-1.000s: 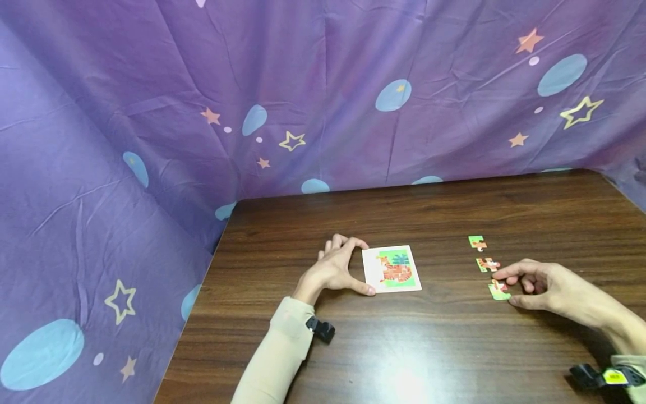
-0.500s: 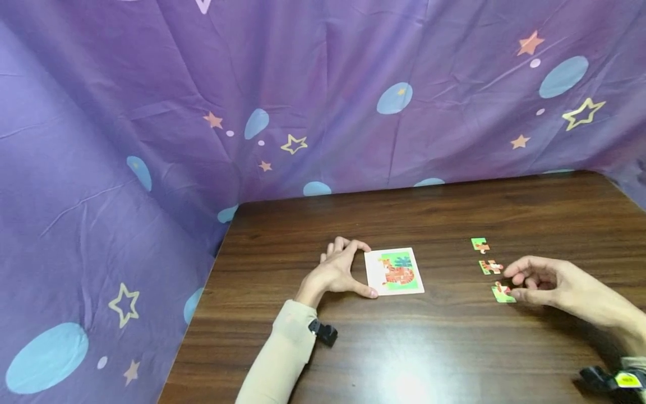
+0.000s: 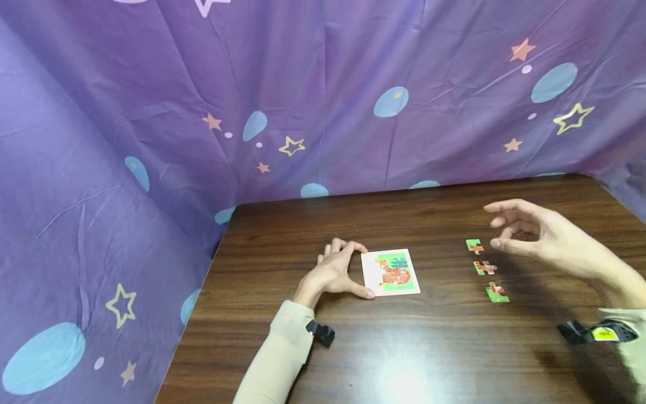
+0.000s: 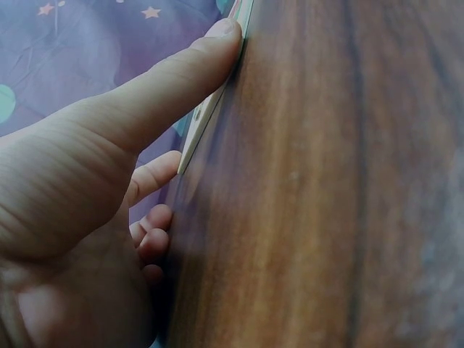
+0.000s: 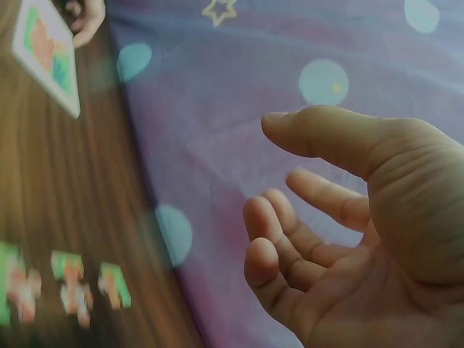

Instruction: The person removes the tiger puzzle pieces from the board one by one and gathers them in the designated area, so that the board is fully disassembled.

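Note:
My left hand (image 3: 333, 273) holds a square puzzle board (image 3: 367, 273) by its left side, thumb at the near corner and index finger at the far one. The board has a white frame around a picture of an orange striped animal on green, with a blank part at the left. In the left wrist view the thumb (image 4: 196, 69) lies along the board's edge. My right hand (image 3: 535, 235) hovers above the table with nothing in it, fingers loosely bent. Left of it lie three puzzle pieces in a column: a far one (image 3: 473, 245), a middle one (image 3: 484, 268) and a near one (image 3: 497, 292).
The brown wooden table (image 3: 434, 342) carries the board and the pieces, with a bright glare near its front. A purple curtain (image 3: 323, 101) with stars and blue ovals hangs behind and along the left side.
My right hand has left the near puzzle piece, rising and moving away toward the back of the table with nothing in it. The left hand and the board have stayed in place.

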The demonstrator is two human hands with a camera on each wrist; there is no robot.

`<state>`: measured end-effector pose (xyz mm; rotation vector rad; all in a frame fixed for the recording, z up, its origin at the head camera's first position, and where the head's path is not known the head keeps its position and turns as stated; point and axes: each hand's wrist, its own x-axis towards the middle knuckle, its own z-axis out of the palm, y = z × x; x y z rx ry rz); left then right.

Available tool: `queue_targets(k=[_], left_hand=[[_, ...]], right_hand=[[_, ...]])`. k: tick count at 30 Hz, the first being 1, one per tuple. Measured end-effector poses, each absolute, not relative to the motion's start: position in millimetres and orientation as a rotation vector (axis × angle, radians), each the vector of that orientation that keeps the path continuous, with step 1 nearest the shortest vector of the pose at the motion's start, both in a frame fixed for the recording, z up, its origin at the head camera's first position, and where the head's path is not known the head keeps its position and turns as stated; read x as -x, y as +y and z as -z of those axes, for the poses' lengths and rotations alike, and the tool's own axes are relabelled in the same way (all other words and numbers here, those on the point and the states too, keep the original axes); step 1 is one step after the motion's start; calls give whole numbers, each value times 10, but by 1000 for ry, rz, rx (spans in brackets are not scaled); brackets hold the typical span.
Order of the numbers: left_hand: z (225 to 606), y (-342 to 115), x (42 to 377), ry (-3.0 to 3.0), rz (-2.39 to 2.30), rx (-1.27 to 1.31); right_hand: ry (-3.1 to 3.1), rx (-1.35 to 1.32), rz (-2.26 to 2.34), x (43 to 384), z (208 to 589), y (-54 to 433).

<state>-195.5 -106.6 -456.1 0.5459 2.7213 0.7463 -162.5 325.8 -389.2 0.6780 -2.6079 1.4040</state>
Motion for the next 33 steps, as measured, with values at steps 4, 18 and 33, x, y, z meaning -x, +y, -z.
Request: queue_targets(k=[4, 18, 33], left_hand=[[4570, -1078, 1949, 2717, -756, -549], [4614, -1058, 1914, 2720, -780, -552], [4584, -1073, 1946, 2727, -773, -559]], right_hand=[[-2539, -768, -1499, 1715, 3862, 3036], [-2473, -812, -1585, 1882, 3732, 2412], [-2432, -837, -1712, 1952, 3718, 2078]])
